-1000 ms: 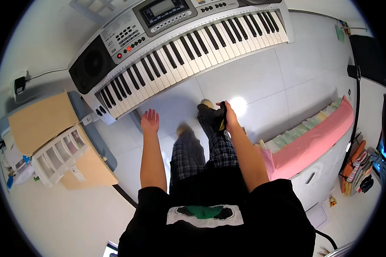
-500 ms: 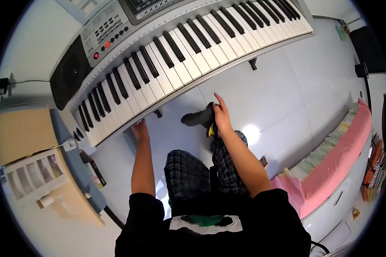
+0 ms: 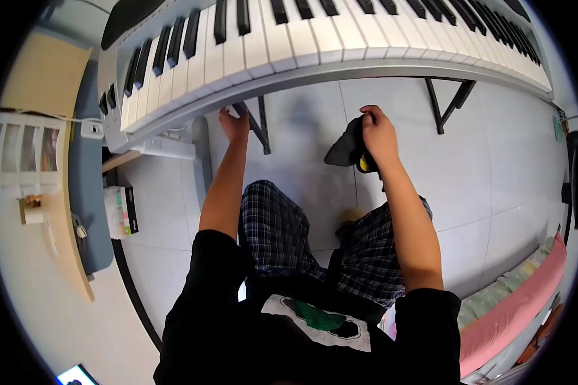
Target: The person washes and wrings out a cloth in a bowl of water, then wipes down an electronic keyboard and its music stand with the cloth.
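Observation:
My left hand [image 3: 235, 126] is just under the front edge of the electronic keyboard [image 3: 250, 75], beside a black stand leg [image 3: 264, 125]. Its fingertips are partly hidden, and whether they grip the leg is unclear. Farther right, below the keyboard's front edge, my right hand [image 3: 380, 137] is closed around a dark grey and black item [image 3: 346, 146] with a yellow patch. This item looks soft and hangs above the floor, its wide flap pointing left. My knees in plaid trousers are bent between my arms.
Another black stand leg [image 3: 438, 106] is under the keyboard's right part. At the left are a wooden shelf [image 3: 75, 247] and a white box [image 3: 117, 212] on the floor. A pink cover [image 3: 517, 324] lies over a low piece at the lower right.
The view has moved closer to the keyboard, and my knees are bent more. My left hand has come beside the stand leg. My right hand still holds the dark item.

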Demonstrator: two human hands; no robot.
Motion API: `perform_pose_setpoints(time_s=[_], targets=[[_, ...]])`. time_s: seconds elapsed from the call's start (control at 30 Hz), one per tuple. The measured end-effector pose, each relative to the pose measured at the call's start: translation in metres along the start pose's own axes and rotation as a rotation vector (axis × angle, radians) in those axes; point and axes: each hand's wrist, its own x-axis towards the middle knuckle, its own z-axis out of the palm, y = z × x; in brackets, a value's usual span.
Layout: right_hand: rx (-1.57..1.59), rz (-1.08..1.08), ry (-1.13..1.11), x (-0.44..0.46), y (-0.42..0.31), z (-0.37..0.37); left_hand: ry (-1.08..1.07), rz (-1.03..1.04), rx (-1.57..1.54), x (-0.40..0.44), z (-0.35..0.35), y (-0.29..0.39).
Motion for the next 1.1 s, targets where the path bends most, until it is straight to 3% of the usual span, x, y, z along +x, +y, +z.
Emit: perform_pose_setpoints(time_s=[0.1,0.17,0.23,0.27,0.33,0.37,0.47,0.57,0.63,0.7,0.83,1.03,1.1], targets=[[-0.024,-0.002,-0.02,-0.011,-0.006,0.002,0.053,0.041,0.064,0.014,0.007,-0.025],[-0.027,0.034,-0.087,-0.008,-0.001,0.003,-0.025,0.01,0.15,0.017,0.008,-0.026],[0.146,0.065,-0.311,0.001,0.01,0.009,-0.058,0.01,0.14,0.013,0.008,-0.025],[0.14,0.065,-0.308,0.004,0.013,0.013,-0.086,0.02,0.128,0.013,0.009,-0.021],[0.313,0.245,-0.519,0.009,0.009,0.018,-0.113,0.033,0.102,0.017,0.01,-0.007],[0.294,0.244,-0.506,0.019,0.015,0.024,-0.139,-0.056,0.116,0.014,0.015,0.0],[0.753,0.622,-0.56,0.071,0.041,0.059,-0.124,-0.167,0.129,0.007,0.02,0.007],[0.896,0.709,-0.536,0.113,0.065,0.08,0.011,-0.207,0.139,-0.005,0.019,0.02],[1.012,0.676,-0.532,0.133,0.09,0.1,0.026,-0.247,0.165,-0.006,0.022,0.016],[1.357,0.584,-0.473,0.146,0.104,0.111,0.074,-0.214,0.187,-0.01,0.023,0.009],[1.543,0.528,-0.425,0.154,0.1,0.115,0.028,-0.172,0.256,-0.013,0.018,0.013],[1.519,0.493,-0.485,0.159,0.095,0.126,0.031,-0.173,0.245,-0.017,0.019,0.01],[1.486,0.516,-0.481,0.158,0.084,0.121,-0.078,-0.234,0.306,-0.015,0.019,0.01]])
